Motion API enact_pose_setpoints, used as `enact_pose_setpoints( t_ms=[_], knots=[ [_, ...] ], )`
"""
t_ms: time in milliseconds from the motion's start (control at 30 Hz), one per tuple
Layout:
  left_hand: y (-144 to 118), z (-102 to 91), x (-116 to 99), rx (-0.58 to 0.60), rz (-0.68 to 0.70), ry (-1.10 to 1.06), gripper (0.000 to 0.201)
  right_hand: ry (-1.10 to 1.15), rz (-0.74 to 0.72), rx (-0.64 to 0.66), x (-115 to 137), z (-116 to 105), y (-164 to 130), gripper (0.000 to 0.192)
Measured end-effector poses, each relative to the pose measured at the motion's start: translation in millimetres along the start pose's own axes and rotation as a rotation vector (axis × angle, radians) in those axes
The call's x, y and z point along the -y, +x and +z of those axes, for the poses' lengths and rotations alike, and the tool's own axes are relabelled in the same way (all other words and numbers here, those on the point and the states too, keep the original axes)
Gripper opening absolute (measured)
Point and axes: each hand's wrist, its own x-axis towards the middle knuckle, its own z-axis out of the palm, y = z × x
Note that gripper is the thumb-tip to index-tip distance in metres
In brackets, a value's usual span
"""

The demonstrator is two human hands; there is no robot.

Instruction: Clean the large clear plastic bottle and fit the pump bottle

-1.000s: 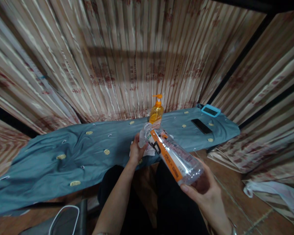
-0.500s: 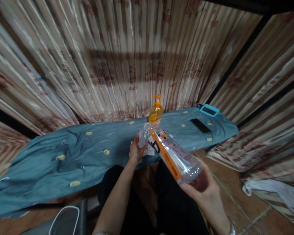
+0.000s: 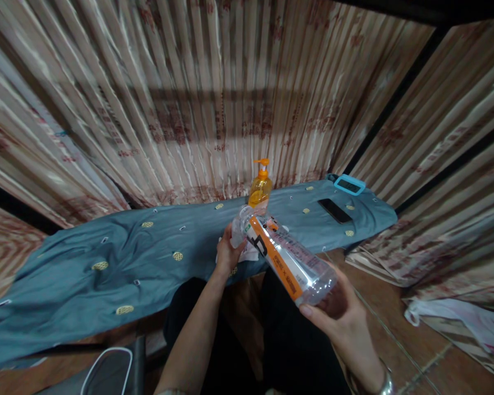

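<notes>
My right hand (image 3: 341, 307) is closed round the base of a clear plastic bottle (image 3: 290, 260) with an orange and white label. The bottle lies tilted, its neck lower in the scene's far-left direction and its base nearest me. My left hand (image 3: 229, 249) grips a small clear plastic container (image 3: 237, 229), perhaps a cup, against the bottle's neck; its exact shape is hard to make out. Under and behind these, a white piece of cloth or paper (image 3: 251, 254) shows in part. Just beyond the bottle's neck stands a yellow pump bottle (image 3: 260, 189) with an orange top.
A blue-green patterned cloth (image 3: 127, 258) covers the long bench or table before me. On its right part lie a black phone (image 3: 335, 210) and a light-blue framed device (image 3: 349, 185). Striped curtains (image 3: 197, 99) hang behind. A grey chair (image 3: 109, 373) stands at lower left.
The view has shifted very slightly. Both hands keep their hold, and the bottle stays tilted against the clear container.
</notes>
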Motion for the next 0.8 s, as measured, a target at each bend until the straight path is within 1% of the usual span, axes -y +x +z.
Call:
enact_pose_setpoints(
  t_ms=[233,400,500,700,800],
  knots=[
    [-0.3,-0.5,-1.0,0.005,0.017,-0.010,0.067,0.005,0.007,0.023,-0.5,-0.9,0.7,0.078],
    [-1.0,-1.1,-2.1,0.003,0.005,0.019,0.066,-0.004,0.010,-0.006,0.2,0.5,-0.2,0.078],
    [-1.1,-1.3,-1.7,0.004,0.021,0.024,0.065,-0.007,0.028,0.002,0.9,-0.1,0.0,0.079],
    [0.2,-0.4,1.2,-0.052,0.045,0.058,0.065,-0.027,0.027,0.017,0.3,-4.2,1.0,0.080],
    [0.8,0.2,2.3,-0.056,0.060,0.053,0.064,-0.027,0.014,0.046,-2.1,-6.7,1.1,0.078]
  ],
)
